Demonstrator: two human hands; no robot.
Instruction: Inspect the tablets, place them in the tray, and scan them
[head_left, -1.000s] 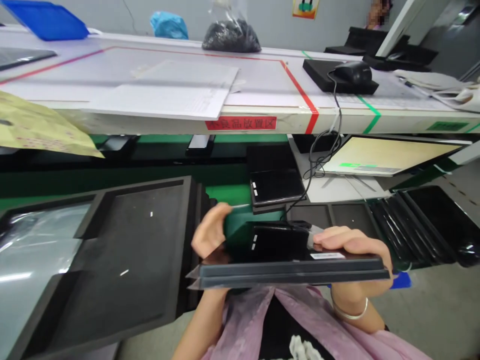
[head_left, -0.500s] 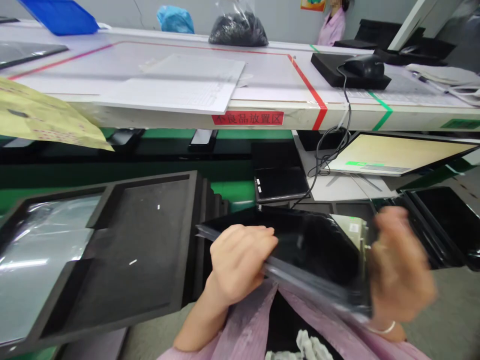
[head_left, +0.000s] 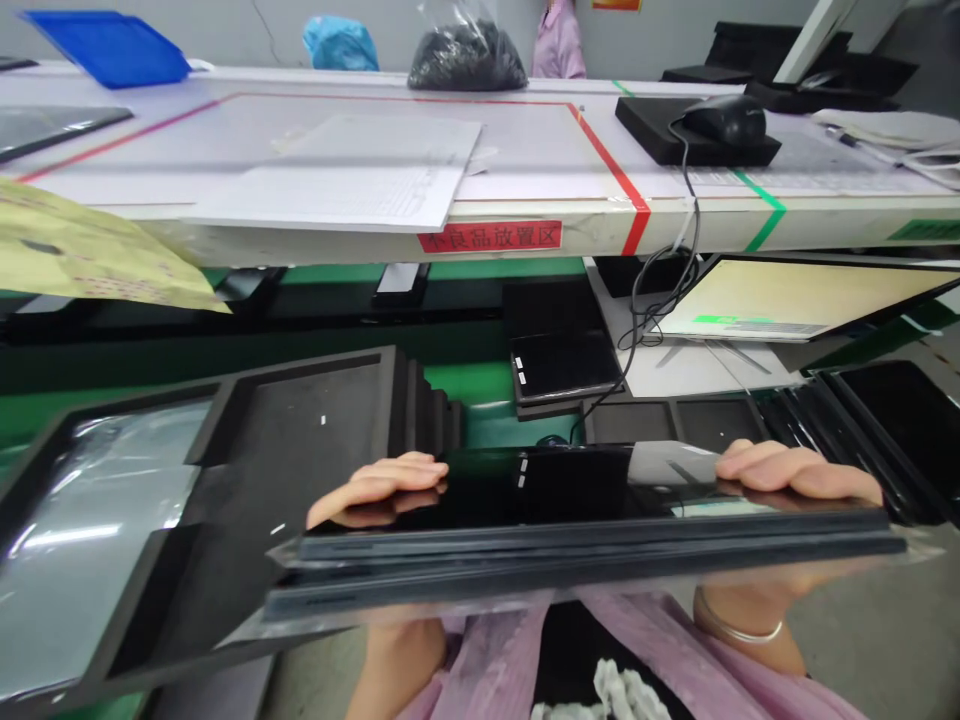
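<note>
Between both hands I hold a stack of glossy black screen panels [head_left: 577, 490], lying nearly level in front of my body with the layered edges facing me. Clear plastic film sticks out at the stack's ends. My left hand [head_left: 382, 488] grips the left end, fingers curled over the top. My right hand [head_left: 802, 472] does the same at the right end. Both thumbs and palms are hidden by the panels. The top panel mirrors the shelf and monitor. Left of the stack lies a black foam tray [head_left: 300, 440], with a film-covered panel [head_left: 105, 530] in its left part.
A white shelf [head_left: 360, 175] crosses ahead, bearing papers [head_left: 352, 175] and a mouse [head_left: 727, 122]. Its cable hangs beside a monitor [head_left: 802, 298]. Another black panel [head_left: 566, 362] lies beyond my hands. More panels [head_left: 900, 430] stand at the right. A person in pink [head_left: 559, 45] is behind.
The stack has swung from a slant to nearly level, its edge now facing me. My right hand has come onto its right end, and my left hand has shifted left along it.
</note>
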